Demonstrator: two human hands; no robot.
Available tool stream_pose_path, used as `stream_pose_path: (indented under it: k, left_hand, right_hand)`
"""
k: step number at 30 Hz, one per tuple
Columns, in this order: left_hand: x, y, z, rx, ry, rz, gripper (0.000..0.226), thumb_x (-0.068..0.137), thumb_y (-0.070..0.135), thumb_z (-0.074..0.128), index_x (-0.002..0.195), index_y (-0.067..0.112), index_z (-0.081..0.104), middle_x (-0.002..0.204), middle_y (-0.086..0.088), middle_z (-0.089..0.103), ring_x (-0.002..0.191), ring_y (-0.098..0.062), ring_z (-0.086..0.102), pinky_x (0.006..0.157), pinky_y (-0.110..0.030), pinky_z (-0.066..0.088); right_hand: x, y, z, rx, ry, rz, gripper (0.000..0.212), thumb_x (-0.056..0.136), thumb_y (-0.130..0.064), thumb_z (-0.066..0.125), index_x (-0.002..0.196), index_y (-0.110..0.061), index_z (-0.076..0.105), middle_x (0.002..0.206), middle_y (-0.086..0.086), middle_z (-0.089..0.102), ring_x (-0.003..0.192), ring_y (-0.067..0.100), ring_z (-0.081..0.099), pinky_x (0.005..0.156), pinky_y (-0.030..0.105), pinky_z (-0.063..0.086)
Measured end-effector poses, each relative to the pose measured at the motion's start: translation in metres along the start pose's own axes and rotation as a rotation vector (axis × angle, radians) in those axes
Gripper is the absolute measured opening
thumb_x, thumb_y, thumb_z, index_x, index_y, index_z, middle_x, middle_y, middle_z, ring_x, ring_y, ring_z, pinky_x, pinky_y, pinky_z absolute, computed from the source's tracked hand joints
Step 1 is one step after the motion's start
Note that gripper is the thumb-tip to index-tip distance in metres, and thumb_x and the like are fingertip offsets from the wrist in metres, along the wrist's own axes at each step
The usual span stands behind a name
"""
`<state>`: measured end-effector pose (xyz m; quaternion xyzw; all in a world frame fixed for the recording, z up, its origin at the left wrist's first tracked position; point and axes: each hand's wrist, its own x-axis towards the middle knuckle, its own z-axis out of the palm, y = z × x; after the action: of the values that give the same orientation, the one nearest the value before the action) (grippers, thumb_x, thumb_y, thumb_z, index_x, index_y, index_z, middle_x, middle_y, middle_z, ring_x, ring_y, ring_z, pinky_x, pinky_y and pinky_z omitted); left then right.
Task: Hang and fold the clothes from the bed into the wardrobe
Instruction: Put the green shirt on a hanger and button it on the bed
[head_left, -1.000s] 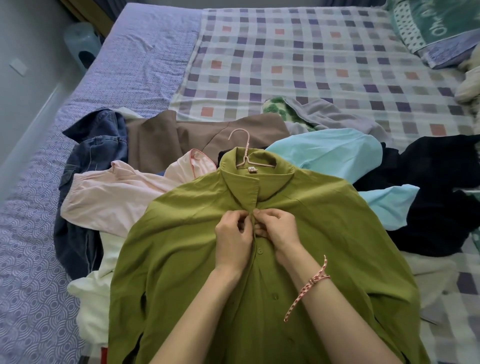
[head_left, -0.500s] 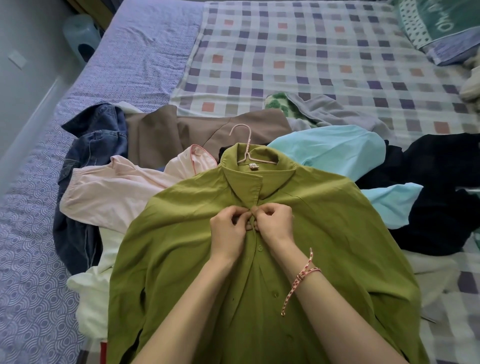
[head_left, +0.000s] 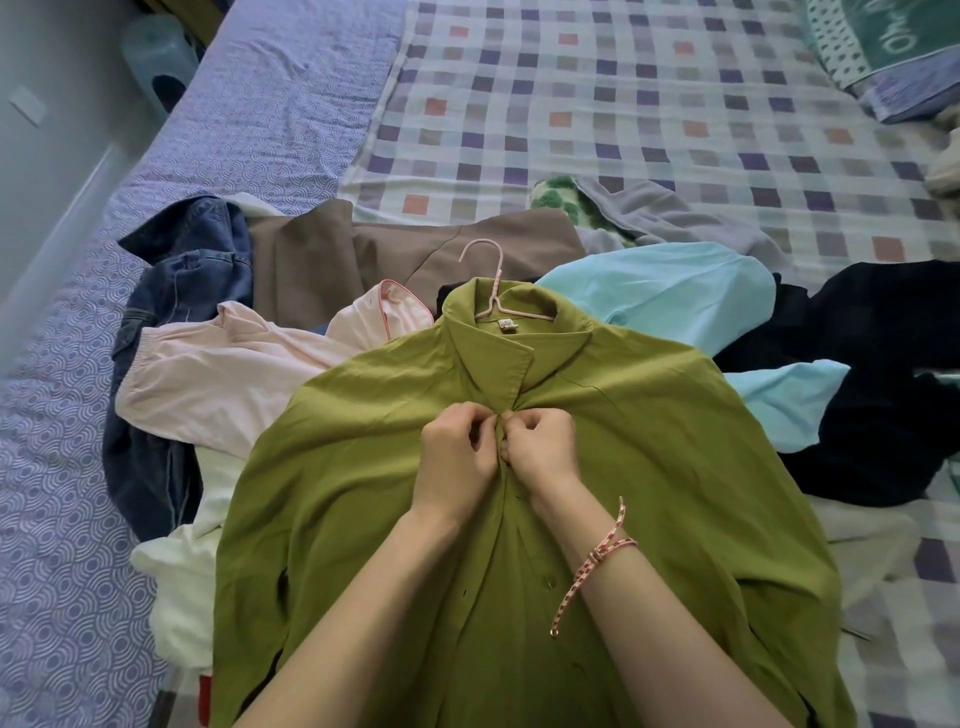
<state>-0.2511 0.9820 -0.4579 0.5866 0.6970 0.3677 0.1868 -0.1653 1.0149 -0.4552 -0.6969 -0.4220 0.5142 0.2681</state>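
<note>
Meanwhile, both hands are inching up the green shirt (head_left: 649, 467) toward its collar; a second ago they were pinching slightly lower on the placket, so the top button is likely being fastened. The left hand (head_left: 457, 457) and right hand (head_left: 540, 441) are curling tight, fingertips together on the placket just below the collar, knuckles almost touching. The shirt is lying on the bed (head_left: 623, 104), already on the pink hanger (head_left: 493, 296), covering other clothes. Buttons below the hands are waiting undone.
</note>
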Motion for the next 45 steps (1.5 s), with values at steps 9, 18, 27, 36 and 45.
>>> stream_pose_path:
  k: [9,18,27,36,45]
  left_hand:
    - [0.029,0.004,-0.017,-0.596,-0.401,-0.749,0.012,0.091,0.000,0.055,0.081,0.000,0.061,0.070,-0.010,0.062,0.051,-0.006,0.063,0.055,-0.018,0.056]
    - [0.067,0.026,-0.036,-0.403,-0.264,-0.936,0.068,0.086,0.068,0.037,0.085,0.004,0.060,0.079,-0.011,0.062,0.066,-0.023,0.062,0.044,-0.024,0.050]
    - [0.088,0.046,-0.033,-0.334,-0.471,-1.067,0.009,0.093,0.005,0.044,0.092,-0.002,0.050,0.078,-0.013,0.052,0.065,-0.021,0.055,0.065,-0.032,0.053]
    - [0.057,0.005,-0.040,-0.780,-0.487,-0.965,0.025,0.088,-0.011,0.047,0.094,0.012,0.057,0.090,-0.004,0.063,0.080,-0.014,0.060,0.070,-0.029,0.055]
    - [0.047,0.011,-0.031,-0.841,-0.393,-0.976,0.018,0.091,-0.004,0.046,0.091,0.010,0.058,0.091,-0.007,0.063,0.083,-0.017,0.060,0.068,-0.028,0.054]
  right_hand:
    - [-0.001,0.013,-0.015,-0.014,-0.155,-0.174,0.028,0.093,-0.011,0.053,0.066,-0.017,0.054,0.063,-0.002,0.055,0.059,0.009,0.047,0.063,0.027,0.039]
    - [-0.006,-0.029,-0.051,-0.219,0.061,-0.339,0.018,0.094,-0.020,0.054,0.082,-0.009,0.062,0.072,-0.001,0.058,0.067,0.012,0.053,0.054,0.009,0.035]
    - [0.051,-0.076,-0.033,-0.293,-0.105,0.221,0.042,0.088,-0.045,0.048,0.075,-0.006,0.053,0.076,0.009,0.063,0.062,0.022,0.064,0.073,0.034,0.059]
    - [0.050,-0.061,-0.037,-0.122,-0.095,0.323,0.055,0.086,-0.057,0.051,0.090,-0.003,0.051,0.078,0.012,0.058,0.064,0.026,0.063,0.056,0.036,0.057]
    - [0.047,-0.062,-0.042,-0.015,-0.092,0.442,0.032,0.088,-0.033,0.039,0.096,-0.005,0.050,0.078,0.015,0.056,0.061,0.029,0.058,0.049,0.033,0.054]
